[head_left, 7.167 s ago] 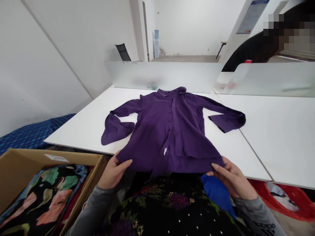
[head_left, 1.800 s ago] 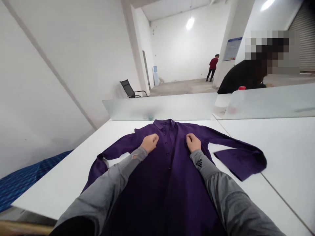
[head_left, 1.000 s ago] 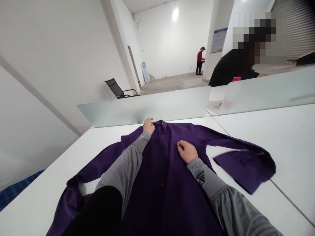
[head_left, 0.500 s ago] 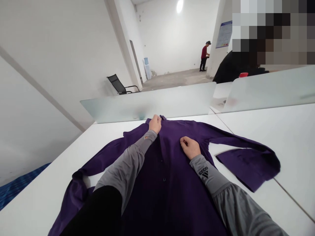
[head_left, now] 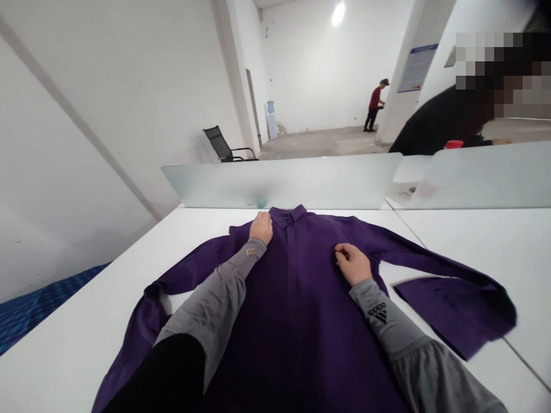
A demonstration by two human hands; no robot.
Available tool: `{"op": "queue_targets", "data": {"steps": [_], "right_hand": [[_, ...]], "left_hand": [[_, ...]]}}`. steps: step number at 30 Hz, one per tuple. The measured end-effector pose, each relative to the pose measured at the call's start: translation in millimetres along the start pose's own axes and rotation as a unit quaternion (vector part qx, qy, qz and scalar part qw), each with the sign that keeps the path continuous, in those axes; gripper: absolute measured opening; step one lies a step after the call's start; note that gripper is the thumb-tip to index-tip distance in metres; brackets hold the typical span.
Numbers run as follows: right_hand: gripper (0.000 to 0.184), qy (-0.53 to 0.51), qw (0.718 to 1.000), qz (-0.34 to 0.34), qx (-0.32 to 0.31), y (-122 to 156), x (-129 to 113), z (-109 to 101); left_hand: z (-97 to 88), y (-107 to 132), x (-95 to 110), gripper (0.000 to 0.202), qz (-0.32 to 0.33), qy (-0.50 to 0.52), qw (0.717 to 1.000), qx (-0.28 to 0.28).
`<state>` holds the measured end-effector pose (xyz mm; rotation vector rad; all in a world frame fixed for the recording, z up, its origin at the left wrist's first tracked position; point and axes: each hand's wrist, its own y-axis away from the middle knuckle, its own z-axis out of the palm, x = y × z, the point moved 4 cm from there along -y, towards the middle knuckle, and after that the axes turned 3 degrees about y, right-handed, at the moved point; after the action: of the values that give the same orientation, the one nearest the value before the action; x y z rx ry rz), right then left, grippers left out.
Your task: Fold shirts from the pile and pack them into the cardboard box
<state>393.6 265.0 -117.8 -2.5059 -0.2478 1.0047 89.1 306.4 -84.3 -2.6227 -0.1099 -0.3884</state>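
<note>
A dark purple long-sleeved shirt (head_left: 297, 298) lies front up, its collar (head_left: 287, 217) at the far side and its button placket running down the middle. Beside the collar, at the shirt's left shoulder area as I see it, my left hand (head_left: 262, 227) is closed on the cloth; its fingertips are partly hidden. My right hand (head_left: 353, 264) rests at the right chest near the armpit, fingers curled in a pinch against the fabric. Both forearms wear grey sleeves. The right shirt sleeve (head_left: 465, 310) bends back on itself; the left one slants toward me.
The white table (head_left: 206, 226) ends at a frosted divider (head_left: 301, 180). Blue patterned cloth (head_left: 51, 298) shows past the left edge. Beyond stand a black chair (head_left: 219, 143) and a water dispenser (head_left: 271, 120). One person sits across at right; another stands farther back.
My left hand has moved from the collar opening to its left side, and the collar now shows spread out. My right hand stays at the chest. The whole view has shifted slightly.
</note>
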Motion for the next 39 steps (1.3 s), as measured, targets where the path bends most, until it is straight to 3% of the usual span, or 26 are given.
{"op": "queue_targets", "data": {"steps": [4, 7, 11, 13, 19, 22, 25, 28, 31, 35, 39], "right_hand": [[0.030, 0.097, 0.991, -0.038, 0.084, -42, 8, -25], [0.036, 0.208, 0.976, 0.000, 0.064, -84, 23, -28], [0.044, 0.303, 0.947, 0.106, -0.030, -116, 50, -13], [0.038, 0.332, 0.936, 0.103, -0.057, -120, 59, -3], [0.027, 0.338, 0.939, 0.056, -0.012, -117, 66, -3], [0.027, 0.321, 0.946, 0.028, 0.030, -116, 58, -12], [0.033, 0.285, 0.956, -0.041, 0.064, -113, 33, -11], [0.039, 0.209, 0.963, -0.167, -0.041, -104, -7, 19], [0.046, 0.190, 0.937, -0.241, -0.167, -88, -43, 64], [0.055, 0.249, 0.916, -0.208, -0.236, -77, -59, 106], [0.056, 0.256, 0.920, -0.189, -0.230, -82, -56, 117]], "left_hand": [[-37.1, 5, -78, 0.026, -0.057, -0.050, 0.997, -0.014], [-45.4, 13, -120, 0.022, -0.077, -0.068, 0.993, -0.058], [-38.0, 27, -137, 0.028, -0.082, -0.080, 0.989, -0.096], [-36.9, 33, -141, 0.032, -0.097, -0.094, 0.986, -0.094], [-50.8, 40, -161, 0.030, -0.154, -0.136, 0.977, -0.064], [-58.4, 35, -153, 0.033, -0.141, -0.140, 0.979, -0.041], [-57.7, 28, -122, 0.035, -0.078, -0.124, 0.989, -0.031], [-37.2, 21, -76, 0.036, 0.026, -0.077, 0.993, -0.082], [-3.7, 16, -36, 0.045, 0.095, -0.038, 0.984, -0.149], [33.7, 0, -17, 0.050, 0.082, -0.028, 0.979, -0.186], [44.1, -17, -14, 0.051, 0.066, -0.022, 0.981, -0.181]]}}
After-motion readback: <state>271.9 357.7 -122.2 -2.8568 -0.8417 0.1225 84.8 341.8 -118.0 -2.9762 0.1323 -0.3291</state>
